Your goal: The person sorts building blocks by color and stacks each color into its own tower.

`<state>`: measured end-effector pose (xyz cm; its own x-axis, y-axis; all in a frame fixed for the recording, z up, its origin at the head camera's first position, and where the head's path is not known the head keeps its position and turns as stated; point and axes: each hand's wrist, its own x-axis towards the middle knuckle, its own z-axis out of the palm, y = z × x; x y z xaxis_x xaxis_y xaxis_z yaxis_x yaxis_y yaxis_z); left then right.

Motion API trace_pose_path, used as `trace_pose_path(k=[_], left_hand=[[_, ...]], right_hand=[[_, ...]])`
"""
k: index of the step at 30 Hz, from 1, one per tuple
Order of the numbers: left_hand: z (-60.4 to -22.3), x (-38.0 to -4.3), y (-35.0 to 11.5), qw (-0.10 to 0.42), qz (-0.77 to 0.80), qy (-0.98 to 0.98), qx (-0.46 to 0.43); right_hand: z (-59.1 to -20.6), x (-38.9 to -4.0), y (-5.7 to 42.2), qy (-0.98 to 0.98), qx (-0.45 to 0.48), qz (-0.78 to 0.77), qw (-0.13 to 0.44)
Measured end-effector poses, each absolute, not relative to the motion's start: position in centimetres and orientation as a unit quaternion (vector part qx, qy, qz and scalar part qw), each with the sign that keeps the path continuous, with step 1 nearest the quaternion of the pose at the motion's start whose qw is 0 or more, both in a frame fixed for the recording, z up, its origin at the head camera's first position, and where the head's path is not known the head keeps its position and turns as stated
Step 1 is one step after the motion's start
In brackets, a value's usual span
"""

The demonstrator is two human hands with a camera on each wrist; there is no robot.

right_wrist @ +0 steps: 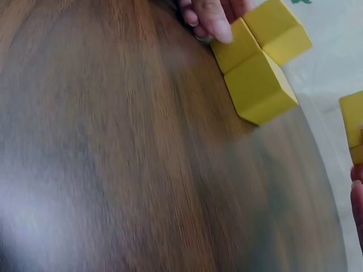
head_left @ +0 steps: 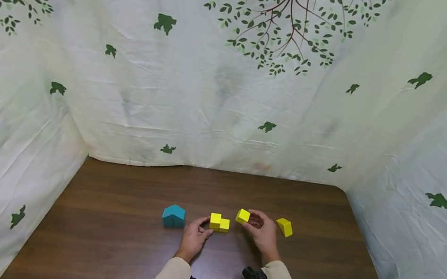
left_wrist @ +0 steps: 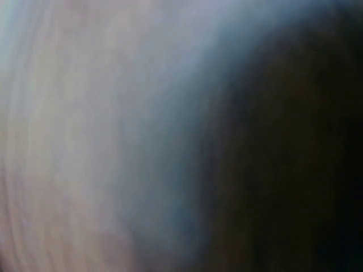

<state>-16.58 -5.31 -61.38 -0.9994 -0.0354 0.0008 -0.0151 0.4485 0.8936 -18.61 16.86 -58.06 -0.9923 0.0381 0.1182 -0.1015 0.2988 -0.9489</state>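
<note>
My left hand (head_left: 193,239) holds the left side of a small group of yellow cubes (head_left: 224,226), its thumb on the front of the lower left one. Two cubes sit side by side on the table with a third yellow cube (right_wrist: 277,28) on top at the left, as the right wrist view shows. To the right of them, my right hand (head_left: 262,233) pinches another yellow cube (head_left: 242,216), tilted and held apart from the group. The left wrist view is too blurred to show the hand's work.
A blue block shape with a peaked top (head_left: 173,216) stands left of my left hand. A yellow wedge block (head_left: 285,227) lies just right of my right hand. The brown wooden table (head_left: 118,248) ends at a white cloth (head_left: 219,110) printed with leaves and birds.
</note>
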Motion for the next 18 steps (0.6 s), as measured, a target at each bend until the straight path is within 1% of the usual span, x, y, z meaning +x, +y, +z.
trace_pose_path(k=[4, 11, 18], left_hand=[[-61.4, -16.6, -5.3, 0.011, -0.524, -0.852, 0.011], [-61.5, -16.6, -5.4, 0.012, -0.522, -0.853, 0.006], [-61.6, -16.6, -5.3, 0.012, -0.521, -0.853, 0.01]], right_hand=[[-58.0, -18.7, 16.0, -0.805, 0.038, 0.59, 0.055], [-57.9, -18.8, 15.0, -0.816, 0.039, 0.576, 0.027], [-58.2, -18.9, 14.3, -0.815, 0.073, 0.575, 0.017]])
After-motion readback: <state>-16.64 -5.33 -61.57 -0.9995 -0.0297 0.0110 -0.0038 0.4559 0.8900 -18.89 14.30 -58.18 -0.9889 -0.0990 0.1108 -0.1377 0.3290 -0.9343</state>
